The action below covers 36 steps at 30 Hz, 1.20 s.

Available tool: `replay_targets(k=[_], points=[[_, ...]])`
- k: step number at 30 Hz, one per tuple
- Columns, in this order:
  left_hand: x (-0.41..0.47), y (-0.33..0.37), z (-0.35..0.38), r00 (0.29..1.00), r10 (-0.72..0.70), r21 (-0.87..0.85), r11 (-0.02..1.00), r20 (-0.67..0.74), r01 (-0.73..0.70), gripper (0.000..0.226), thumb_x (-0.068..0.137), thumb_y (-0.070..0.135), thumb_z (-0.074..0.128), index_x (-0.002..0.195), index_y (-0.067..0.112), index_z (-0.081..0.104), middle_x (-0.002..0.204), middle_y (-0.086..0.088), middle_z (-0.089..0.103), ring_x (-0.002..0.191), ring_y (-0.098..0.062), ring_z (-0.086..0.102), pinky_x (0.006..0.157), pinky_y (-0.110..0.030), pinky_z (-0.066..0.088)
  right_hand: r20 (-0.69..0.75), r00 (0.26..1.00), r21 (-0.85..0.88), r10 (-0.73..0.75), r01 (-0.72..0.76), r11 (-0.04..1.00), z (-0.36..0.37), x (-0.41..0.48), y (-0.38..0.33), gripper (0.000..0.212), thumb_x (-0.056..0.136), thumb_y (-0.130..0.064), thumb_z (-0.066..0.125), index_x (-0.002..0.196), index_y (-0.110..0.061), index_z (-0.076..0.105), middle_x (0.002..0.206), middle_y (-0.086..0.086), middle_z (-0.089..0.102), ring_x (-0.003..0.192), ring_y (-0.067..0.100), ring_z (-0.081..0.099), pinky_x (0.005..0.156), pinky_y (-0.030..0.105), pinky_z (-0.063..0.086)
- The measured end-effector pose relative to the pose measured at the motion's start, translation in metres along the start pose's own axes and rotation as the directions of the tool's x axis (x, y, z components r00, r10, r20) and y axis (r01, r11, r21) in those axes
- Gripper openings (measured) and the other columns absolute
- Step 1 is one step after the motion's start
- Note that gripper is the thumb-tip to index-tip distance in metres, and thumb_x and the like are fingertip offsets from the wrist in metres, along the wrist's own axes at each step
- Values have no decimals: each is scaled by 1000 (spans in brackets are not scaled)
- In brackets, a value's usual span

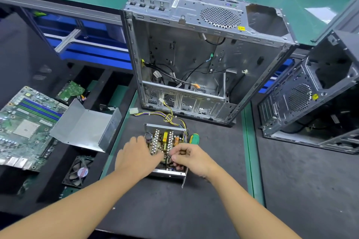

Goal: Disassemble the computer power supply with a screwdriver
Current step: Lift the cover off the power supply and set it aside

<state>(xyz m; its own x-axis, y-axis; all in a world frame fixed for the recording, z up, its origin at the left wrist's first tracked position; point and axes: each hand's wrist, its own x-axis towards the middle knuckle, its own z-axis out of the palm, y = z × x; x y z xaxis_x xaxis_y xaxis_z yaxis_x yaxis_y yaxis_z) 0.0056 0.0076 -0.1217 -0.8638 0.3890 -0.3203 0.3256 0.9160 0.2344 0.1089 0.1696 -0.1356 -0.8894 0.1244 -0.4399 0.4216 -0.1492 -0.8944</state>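
Both forearms reach in from the bottom edge and meet over the power supply (165,140), which sits open on the dark mat (174,209) just in front of the gutted computer case (204,60).

My left hand (136,153) lies across the unit's left side, fingers fairly straight, pressing it down. My right hand (191,158) pinches a small dark piece (168,156) near the front of the board. Wire or connector, I can't tell from up here.

The screwdriver (194,138), green and yellow handle, lies untouched just beside the unit's right wall. The steel cover (83,128) is already off, resting to the left.

Handling, as I judge it: the tray is thin sheet metal, stiff, probably sharp along the folded edges. The block looks fairly heavy for its size, so it should stay put under one palm. The board is the fragile part, with tall capacitors, coils and finned heat sinks, so I'd hold the metal walls, never the components. The wire bundle (171,117) trailing toward the case is floppy and could snag when I lift.
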Motion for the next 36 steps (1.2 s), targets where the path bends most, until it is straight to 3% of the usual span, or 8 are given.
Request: replay_targets(k=[3, 7, 12, 17, 22, 26, 30, 36], points=[[-3, -2, 0, 950, -162, 49, 987, 268, 155, 92, 65, 84, 51, 123, 13, 45, 125, -6, 55, 118, -27, 55, 90, -36, 48, -13, 1000, -68, -9, 9, 998, 12, 1, 1, 12, 91, 0, 62, 93, -12, 64, 80, 7, 62, 71, 16, 59, 68, 29, 51], [-1, 7, -3, 880, -175, 76, 984, 442, 158, 115, 48, 92, 51, 129, 11, 47, 109, -1, 55, 109, -24, 60, 82, -29, 47, -108, 994, -125, -37, 23, 992, 21, -1, 7, 2, 95, -10, 60, 95, -9, 59, 81, 7, 60, 69, 16, 59, 71, 30, 51], [4, 11, -6, 884, -136, 53, 991, 448, 125, 85, 61, 81, 56, 118, 18, 59, 115, -1, 64, 100, -23, 61, 75, -27, 46, -90, 995, -236, -49, 26, 971, 19, -6, 9, 16, 93, -20, 65, 100, -10, 54, 84, -7, 56, 70, 10, 48, 69, 17, 44], [-1, 13, -7, 946, -130, 77, 991, 298, 111, 85, 59, 84, 48, 113, 20, 60, 114, -4, 65, 102, -26, 63, 74, -29, 46, -64, 998, -261, -18, 0, 965, 11, -7, 11, 27, 90, -21, 68, 104, -17, 45, 82, -10, 54, 65, 5, 48, 66, 12, 42], [16, -5, -46, 911, -89, -167, 971, 403, 169, 60, 71, 70, 49, 88, 14, 63, 63, 9, 71, 61, -15, 71, 59, -23, 47, -57, 998, -252, -20, 5, 968, 7, -10, 21, 54, 79, -19, 75, 115, -18, 36, 87, -1, 63, 67, 10, 57, 73, 22, 50], [31, -25, -93, 843, 6, -291, 940, 537, 178, 68, 59, 70, 52, 100, 18, 68, 95, 5, 75, 70, -18, 75, 65, -26, 53, -48, 999, -255, -25, 12, 967, 7, -5, 19, 70, 79, -21, 77, 130, -31, 29, 88, -3, 64, 70, 10, 59, 79, 24, 51], [39, -53, -120, 877, 30, -414, 889, 480, 196, 67, 53, 67, 61, 104, 25, 67, 108, 4, 69, 75, -17, 73, 81, -34, 58, -116, 983, -372, -140, 88, 924, 16, 9, 3, 60, 85, -40, 67, 131, -29, 30, 85, -5, 56, 65, 4, 50, 66, 24, 49], [40, -104, -130, 878, 36, -604, 739, 477, 298, 61, 57, 64, 62, 104, 26, 67, 98, 4, 74, 72, -15, 64, 88, -35, 55, -25, 962, -612, -271, 200, 765, 57, 40, -32, 57, 82, -54, 55, 130, -37, 29, 84, -11, 49, 65, 0, 48, 66, 23, 42]])
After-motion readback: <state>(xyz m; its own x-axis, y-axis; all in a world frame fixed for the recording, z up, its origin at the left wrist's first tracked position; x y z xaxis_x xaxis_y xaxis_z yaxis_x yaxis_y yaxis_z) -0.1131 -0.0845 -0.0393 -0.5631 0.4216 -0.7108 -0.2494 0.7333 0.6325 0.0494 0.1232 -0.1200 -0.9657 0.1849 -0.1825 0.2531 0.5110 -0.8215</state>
